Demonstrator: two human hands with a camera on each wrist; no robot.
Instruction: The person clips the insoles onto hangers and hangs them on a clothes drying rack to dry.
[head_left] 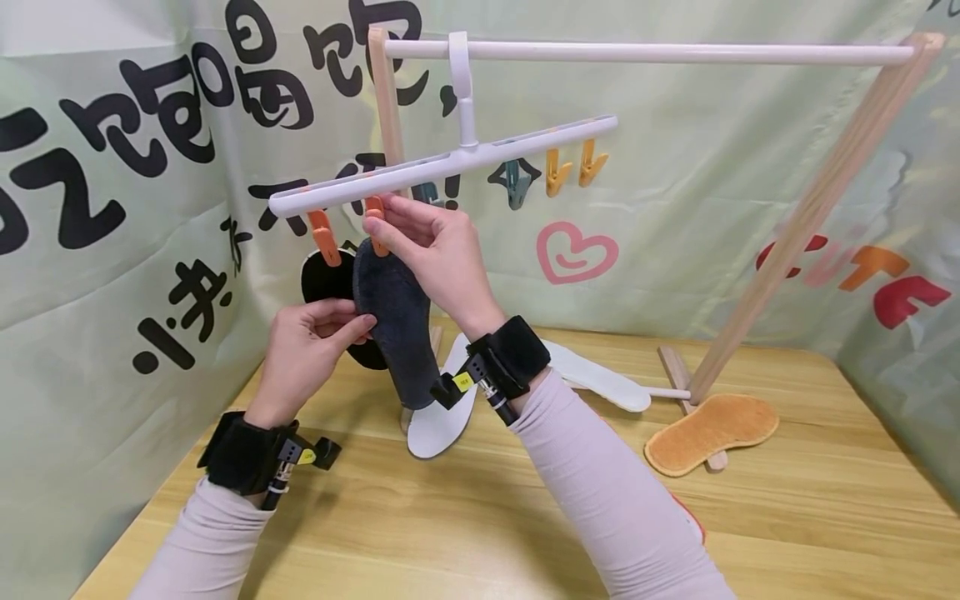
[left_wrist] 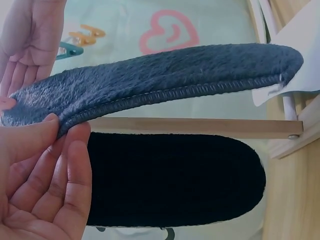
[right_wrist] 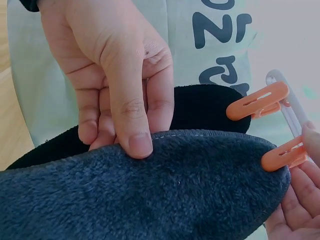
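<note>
A dark grey fuzzy insole (head_left: pixel 393 329) hangs upright below the white clip hanger (head_left: pixel 427 171). My left hand (head_left: pixel 306 346) pinches its side edge between thumb and fingers, as the left wrist view also shows. At the insole's top end, my right hand (head_left: pixel 450 258) pinches an orange clip (right_wrist: pixel 285 155) whose jaws lie over the insole's edge. Just left of it, a second orange clip (head_left: pixel 325 239) holds a black insole (head_left: pixel 318 282), partly hidden behind the grey one and my left hand.
The hanger tilts on the white rail (head_left: pixel 645 53) of a wooden stand (head_left: pixel 813 208). Yellow clips (head_left: pixel 557 173) and a teal clip (head_left: pixel 516 185) hang along it. White insoles (head_left: pixel 600 375) and an orange insole (head_left: pixel 712 433) lie on the table (head_left: pixel 825 533); a red-edged item is mostly hidden by my right forearm.
</note>
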